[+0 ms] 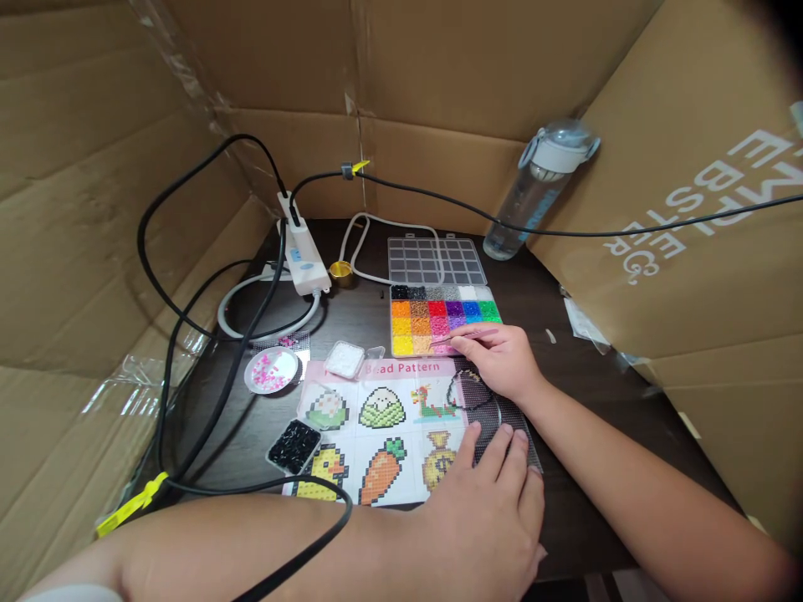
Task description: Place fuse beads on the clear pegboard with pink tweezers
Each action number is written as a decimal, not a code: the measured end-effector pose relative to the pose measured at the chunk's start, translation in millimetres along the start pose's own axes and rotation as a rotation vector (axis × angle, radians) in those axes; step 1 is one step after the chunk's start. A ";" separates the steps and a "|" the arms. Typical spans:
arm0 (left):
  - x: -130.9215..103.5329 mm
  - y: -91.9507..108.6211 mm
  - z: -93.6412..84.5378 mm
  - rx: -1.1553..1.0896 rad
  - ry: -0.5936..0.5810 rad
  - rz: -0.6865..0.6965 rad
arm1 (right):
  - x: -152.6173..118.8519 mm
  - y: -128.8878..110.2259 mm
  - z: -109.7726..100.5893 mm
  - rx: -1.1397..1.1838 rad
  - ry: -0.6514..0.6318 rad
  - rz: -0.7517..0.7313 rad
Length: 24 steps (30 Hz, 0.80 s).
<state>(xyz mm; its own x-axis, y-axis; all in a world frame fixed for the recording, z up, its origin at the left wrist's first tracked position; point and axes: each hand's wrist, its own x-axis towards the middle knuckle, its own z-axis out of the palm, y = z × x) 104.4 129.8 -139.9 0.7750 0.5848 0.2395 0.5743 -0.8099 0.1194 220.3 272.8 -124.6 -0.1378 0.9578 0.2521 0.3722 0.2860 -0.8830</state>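
Observation:
My right hand (505, 359) pinches a pair of pink tweezers (470, 336), whose tips reach over the lower compartments of a bead box (401, 326) sorted by colour. Fingers spread, my left hand (489, 510) lies flat across the pattern sheet's right side and the near part of a dark pegboard (518, 422). Black beads form a curved outline (470, 401) on that board, partly covered by my right hand. The bead pattern sheet (382, 389) shows a carrot, a chick and other pixel pictures. I cannot make out whether the tweezers hold a bead.
Black beads fill a small box (294, 446); white beads fill another (345, 359). A round dish (272, 370) holds pink and white beads. Behind stand a power strip (304, 251) with cables, a small gold cup (341, 272) and a water bottle (533, 192). Cardboard walls (427, 167) surround the table.

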 end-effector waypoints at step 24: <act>0.0 0.1 -1.9 -0.007 -0.003 0.006 | 0.6 3.3 0.3 -0.014 0.046 -0.047</act>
<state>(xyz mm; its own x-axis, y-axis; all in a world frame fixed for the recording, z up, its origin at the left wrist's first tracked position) 104.0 129.6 -138.1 0.7791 0.5801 0.2376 0.5678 -0.8137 0.1244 221.2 274.4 -127.5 -0.1133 0.9436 0.3112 0.3791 0.3305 -0.8643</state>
